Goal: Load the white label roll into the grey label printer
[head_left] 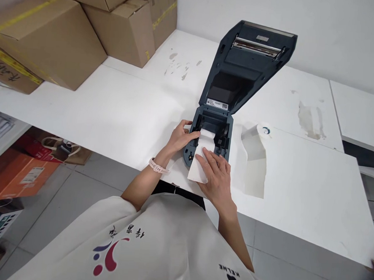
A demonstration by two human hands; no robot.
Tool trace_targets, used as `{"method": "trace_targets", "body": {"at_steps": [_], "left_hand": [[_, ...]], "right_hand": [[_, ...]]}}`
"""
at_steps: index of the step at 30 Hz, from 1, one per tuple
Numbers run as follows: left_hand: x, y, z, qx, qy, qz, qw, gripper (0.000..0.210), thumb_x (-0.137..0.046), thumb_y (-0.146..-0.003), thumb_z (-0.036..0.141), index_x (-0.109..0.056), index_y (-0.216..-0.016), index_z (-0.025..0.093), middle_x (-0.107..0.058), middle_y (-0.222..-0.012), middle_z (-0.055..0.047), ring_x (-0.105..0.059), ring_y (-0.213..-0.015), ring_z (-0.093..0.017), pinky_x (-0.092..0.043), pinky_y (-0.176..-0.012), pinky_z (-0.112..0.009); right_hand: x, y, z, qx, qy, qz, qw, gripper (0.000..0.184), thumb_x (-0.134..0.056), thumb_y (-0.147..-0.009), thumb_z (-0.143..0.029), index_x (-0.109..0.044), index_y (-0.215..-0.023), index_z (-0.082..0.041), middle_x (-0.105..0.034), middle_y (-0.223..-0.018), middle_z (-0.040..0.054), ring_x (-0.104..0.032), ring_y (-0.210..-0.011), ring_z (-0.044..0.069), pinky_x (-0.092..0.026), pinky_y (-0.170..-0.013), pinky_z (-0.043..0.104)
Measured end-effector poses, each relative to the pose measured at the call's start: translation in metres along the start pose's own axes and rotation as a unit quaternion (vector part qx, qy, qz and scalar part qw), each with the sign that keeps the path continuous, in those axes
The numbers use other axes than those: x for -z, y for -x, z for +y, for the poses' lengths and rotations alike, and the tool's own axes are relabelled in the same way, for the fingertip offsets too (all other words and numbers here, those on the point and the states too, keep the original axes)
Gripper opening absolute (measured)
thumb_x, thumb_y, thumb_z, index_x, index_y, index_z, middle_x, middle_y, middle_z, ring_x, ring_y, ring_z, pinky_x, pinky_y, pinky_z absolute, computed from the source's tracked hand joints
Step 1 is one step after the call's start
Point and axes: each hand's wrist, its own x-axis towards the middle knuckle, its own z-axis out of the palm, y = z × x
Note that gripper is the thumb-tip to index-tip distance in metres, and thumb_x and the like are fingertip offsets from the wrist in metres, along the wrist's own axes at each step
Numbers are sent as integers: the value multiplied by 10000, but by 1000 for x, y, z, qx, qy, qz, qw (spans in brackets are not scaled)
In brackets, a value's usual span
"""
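Two half-open hands: the right hand [216,172] lies on the paper strip [196,171], seemingly flattening it; the left hand [180,138] straddles the label printer [214,114] wall, probably steadying it near the table's [122,110] front edge, lid [242,63] raised for access.

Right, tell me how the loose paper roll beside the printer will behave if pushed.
The roll may turn and unwind, being round with its tail loose. That tail is probably floppy, since it already curves near the roll.
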Motion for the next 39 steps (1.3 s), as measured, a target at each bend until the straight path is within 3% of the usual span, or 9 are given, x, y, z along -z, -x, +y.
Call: {"method": "trace_targets", "body": {"at_steps": [11,16,23,25,28,30,33,35,39], "left_hand": [[0,0,-2,-2,5,1,1000,615,-773,-755,483,-540,-1256,216,-701,-842,-40,-651,-693,-153,-496,-633,-286],[0,1,0,3,-3,10,1000,616,-774,-753,479,-553,-1266,220,-688,-814,-27,-643,-686,-148,-491,-622,-277],[0,1,-2,-3,-39,31,999,640,-761,-750,554,-587,-1259,207,-682,-834,-41,-646,-714,-163,-501,-651,-289],[0,7,-3,-14,-81,58,995,682,-732,-760,608,-583,-1288,203,-693,-935,-74,-666,-800,-190,-517,-696,-306],[-4,28,-5,-46,-105,79,990,793,-665,-805,651,-476,-1440,215,-629,-1307,-147,-640,-1147,-261,-530,-913,-358],[-8,46,-9,-64,-89,45,993,843,-624,-840,654,-367,-1529,243,-492,-1523,-145,-495,-1391,-294,-455,-1093,-399],[-13,70,-16,-72,-72,-5,995,972,-667,-815,646,-205,-1602,313,-324,-1664,-94,-315,-1533,-329,-363,-1201,-441],[-14,79,-21,-60,-59,-22,996,1031,-692,-798,642,-140,-1616,342,-307,-1677,-78,-298,-1544,-339,-367,-1206,-453],[-11,85,-26,-39,-29,-40,998,1062,-710,-789,638,-120,-1620,338,-314,-1675,-81,-318,-1538,-335,-398,-1196,-460]], "right_hand": [[-2,2,3,-1,-1,9,1000,856,-551,-923,-189,-104,-1622,-399,-338,-1657,10,-428,-1476,313,-342,-1187,587],[-5,3,4,8,-3,26,1000,866,-567,-862,-130,-193,-1610,-355,-379,-1638,42,-448,-1462,309,-352,-1175,586],[-8,2,8,22,1,39,999,764,-639,-916,-318,-269,-1584,-344,-417,-1618,66,-465,-1444,326,-367,-1163,584],[-8,2,8,32,6,45,998,730,-653,-924,-406,-320,-1566,-300,-434,-1608,97,-463,-1442,333,-373,-1164,574],[-5,5,7,28,-4,33,999,733,-633,-928,-514,-347,-1560,-278,-412,-1620,112,-426,-1468,337,-342,-1194,582],[4,7,7,29,-32,5,999,782,-642,-904,-571,-344,-1568,-283,-380,-1637,122,-396,-1488,351,-314,-1208,611],[35,4,17,50,-125,-46,990,797,-655,-877,-616,-359,-1562,-339,-379,-1641,99,-392,-1493,355,-367,-1181,612],[62,-11,30,40,-184,-9,982,704,-626,-906,-603,-398,-1535,-381,-411,-1626,63,-421,-1479,331,-407,-1167,575],[108,-87,71,-22,-204,228,952,659,-500,-943,-679,-415,-1516,-365,-389,-1632,26,-288,-1547,315,-252,-1257,587]]}}
